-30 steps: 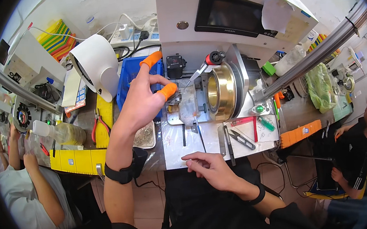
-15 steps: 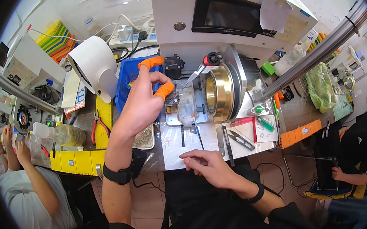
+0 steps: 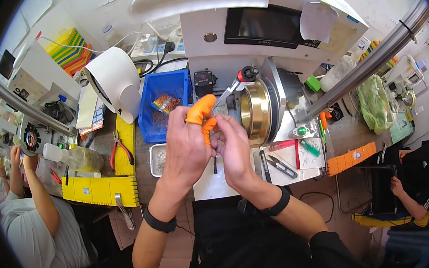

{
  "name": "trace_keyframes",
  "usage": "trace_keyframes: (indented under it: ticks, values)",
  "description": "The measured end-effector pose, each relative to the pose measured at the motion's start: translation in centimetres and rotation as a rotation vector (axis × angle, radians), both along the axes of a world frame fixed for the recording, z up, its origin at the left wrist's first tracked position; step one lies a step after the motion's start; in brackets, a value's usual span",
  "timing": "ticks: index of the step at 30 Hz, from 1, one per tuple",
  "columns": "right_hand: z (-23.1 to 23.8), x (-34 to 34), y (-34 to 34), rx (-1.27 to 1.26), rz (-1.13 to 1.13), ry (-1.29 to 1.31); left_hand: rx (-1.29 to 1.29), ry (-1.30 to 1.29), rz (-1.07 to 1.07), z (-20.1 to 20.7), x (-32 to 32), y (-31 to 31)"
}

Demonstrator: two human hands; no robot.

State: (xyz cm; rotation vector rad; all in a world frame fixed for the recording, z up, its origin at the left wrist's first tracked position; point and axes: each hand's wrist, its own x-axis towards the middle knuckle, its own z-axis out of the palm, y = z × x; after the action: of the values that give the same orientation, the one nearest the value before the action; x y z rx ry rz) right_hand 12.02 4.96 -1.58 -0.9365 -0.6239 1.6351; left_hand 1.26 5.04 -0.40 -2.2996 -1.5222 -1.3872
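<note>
Both hands meet over the white work sheet [image 3: 207,189], in front of the machine. My left hand [image 3: 182,145], with orange finger cots [image 3: 203,109] on thumb and forefinger, is closed in a pinch. Against it my right hand [image 3: 234,152] has its thumb and fingertips pressed together. Whatever lies between the fingertips is hidden or too small to make out. Just right of the hands is a brass-coloured ring [image 3: 256,112] on the machine. A pointed arm with a red and black knob [image 3: 248,74] reaches down behind the fingers.
Left of the hands stand a blue bin [image 3: 143,117] with a small packet and a white tray [image 3: 156,163]. Red-handled pliers [image 3: 122,152] lie farther left, near a clear bottle [image 3: 80,158]. Tweezers [image 3: 282,168] and a green-handled tool [image 3: 310,147] lie right. Co-workers sit both sides.
My left hand has come down and right from beside the blue bin. My right hand has risen from the front edge, and the fingertips of both now meet.
</note>
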Motion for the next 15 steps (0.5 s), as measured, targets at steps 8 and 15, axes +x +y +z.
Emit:
trace_keyframes:
  ticks: [8, 15]
  values:
    - [1.1, 0.5, 0.3, -0.032, 0.046, 0.081, 0.013, 0.073, -0.005, -0.3, -0.4, -0.4]
    - [0.5, 0.8, 0.4, -0.09, 0.121, 0.092, -0.035, -0.095, -0.149, 3.0, -1.7, 0.2]
